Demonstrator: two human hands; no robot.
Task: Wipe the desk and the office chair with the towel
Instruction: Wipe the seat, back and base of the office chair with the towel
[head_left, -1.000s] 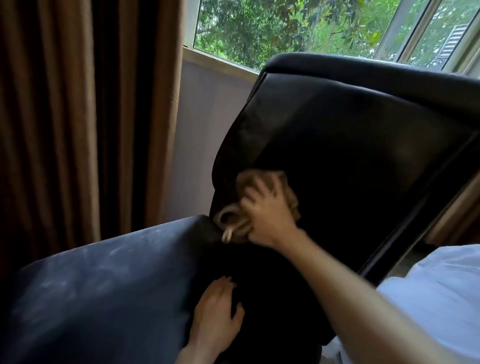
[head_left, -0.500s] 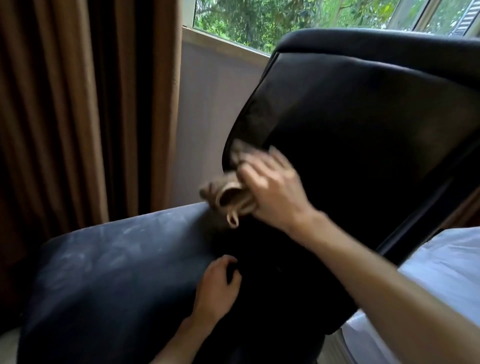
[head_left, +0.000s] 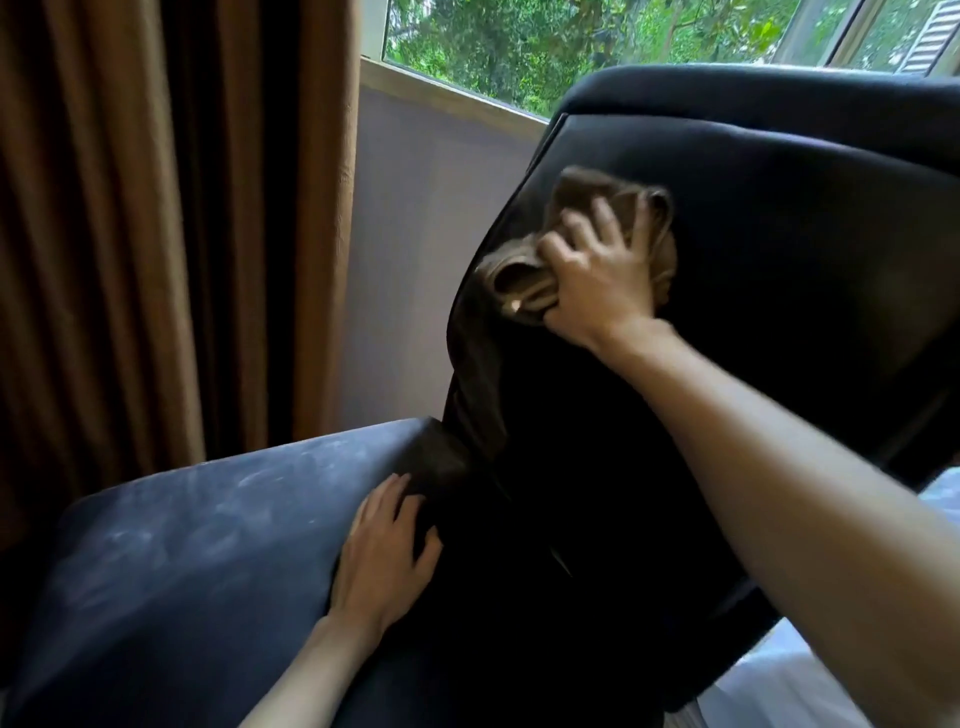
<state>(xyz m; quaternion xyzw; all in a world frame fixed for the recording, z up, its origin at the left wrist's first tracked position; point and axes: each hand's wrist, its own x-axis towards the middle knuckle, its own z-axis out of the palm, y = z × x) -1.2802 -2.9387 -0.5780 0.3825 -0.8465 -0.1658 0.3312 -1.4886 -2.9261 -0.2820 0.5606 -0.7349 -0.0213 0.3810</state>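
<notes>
Towel (head_left: 524, 278), 1, bunched under right hand (head_left: 597, 280) on 1 chair (head_left: 779, 260), left hand (head_left: 384, 556) fingers spread flat.

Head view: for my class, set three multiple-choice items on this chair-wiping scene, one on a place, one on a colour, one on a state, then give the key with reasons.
1. Where does the left hand rest?
A. on the seat
B. on the windowsill
C. on the curtain

2. What colour is the towel?
A. white
B. tan
C. blue

3. What is the right hand doing?
A. hanging empty
B. pressing the towel on the backrest
C. holding the towel over the floor

Key: 1 A, the palm lies flat on the dusty seat; 2 B, the cloth is tan against black; 3 B, spread fingers push the bunched towel against the backrest.
</notes>
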